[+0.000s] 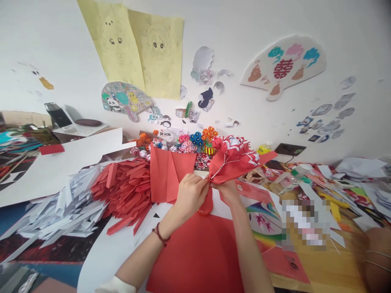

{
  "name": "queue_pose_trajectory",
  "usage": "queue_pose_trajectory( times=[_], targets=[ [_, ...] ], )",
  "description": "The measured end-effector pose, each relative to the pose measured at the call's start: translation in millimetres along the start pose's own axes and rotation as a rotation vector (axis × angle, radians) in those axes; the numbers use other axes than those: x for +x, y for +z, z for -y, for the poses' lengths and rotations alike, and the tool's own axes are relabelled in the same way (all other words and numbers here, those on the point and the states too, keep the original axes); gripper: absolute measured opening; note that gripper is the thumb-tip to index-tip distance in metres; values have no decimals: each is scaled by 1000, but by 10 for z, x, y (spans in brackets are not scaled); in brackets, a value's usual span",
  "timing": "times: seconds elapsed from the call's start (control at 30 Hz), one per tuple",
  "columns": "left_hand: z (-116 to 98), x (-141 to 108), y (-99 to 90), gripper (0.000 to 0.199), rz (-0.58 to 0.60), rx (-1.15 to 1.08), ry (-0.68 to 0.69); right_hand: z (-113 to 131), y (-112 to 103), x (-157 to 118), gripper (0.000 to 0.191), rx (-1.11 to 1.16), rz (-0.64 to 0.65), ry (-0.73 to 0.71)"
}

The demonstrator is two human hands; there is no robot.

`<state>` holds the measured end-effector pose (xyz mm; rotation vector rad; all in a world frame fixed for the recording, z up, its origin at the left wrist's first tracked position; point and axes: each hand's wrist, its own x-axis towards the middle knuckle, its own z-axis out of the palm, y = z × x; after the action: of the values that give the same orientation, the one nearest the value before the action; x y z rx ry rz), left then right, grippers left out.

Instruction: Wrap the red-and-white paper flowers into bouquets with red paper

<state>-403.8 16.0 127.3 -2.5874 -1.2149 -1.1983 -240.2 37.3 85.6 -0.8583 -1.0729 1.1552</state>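
1. Paper bouquet (233, 156) of red and white flowers in a red wrapper (224, 171) leans up and to the right, its gathered base at the fingertips of the left hand (191, 193).
2. Left thumb and fingers are pressed together on that base, where pale stems (217, 170) run down along the wrapper.
3. The right hand (227, 191) is at the wrapper's underside; red paper covers most of its fingers, so I cannot tell how tightly they close.
4. Just under the 2 hands hangs a curled red strip (205, 205), above the far edge of a large red sheet (195, 252).
5. That sheet spreads between the 2 forearms, giving flat, open room nearest the body.
6. Beside the left hand, a folded red paper (171, 175) stands upright, limiting movement that way; beyond it are heaps of red strips (125, 187) and white strips (70, 207).
7. Behind the bouquet, small coloured flowers (197, 139) crowd up near the wall (275, 20).
8. Right of the right forearm lie a rainbow-edged print (264, 221) and a wooden tabletop (345, 268); another person's arm (377, 256) enters at the far right edge.
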Motion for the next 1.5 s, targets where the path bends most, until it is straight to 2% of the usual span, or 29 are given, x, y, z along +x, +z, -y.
queue_pose_trajectory(
  times=[0.13,0.3,0.5,0.87,0.97,1.13,1.33,1.5],
  targets=[
    [-10,34,-42,26,14,-6,-28,-72,47,40,39,95,-76,-51],
    [-1,45,-40,27,56,49,-73,-21,164,32,37,167,-111,-121],
    [21,67,-50,28,116,66,-17,-8,203,51,41,185,-176,-85],
    [57,-3,32,30,89,103,-41,-72,162,32,27,116,11,-16],
    [48,-21,76,27,99,126,-31,-129,159,36,25,141,-3,-25],
    [43,-62,118,25,102,10,-126,-167,142,58,27,137,-37,8],
    [105,-128,151,32,87,-46,-140,-156,118,36,24,122,43,83],
    [135,-180,194,31,90,-55,-140,-238,46,9,39,155,30,98]
  ],
)
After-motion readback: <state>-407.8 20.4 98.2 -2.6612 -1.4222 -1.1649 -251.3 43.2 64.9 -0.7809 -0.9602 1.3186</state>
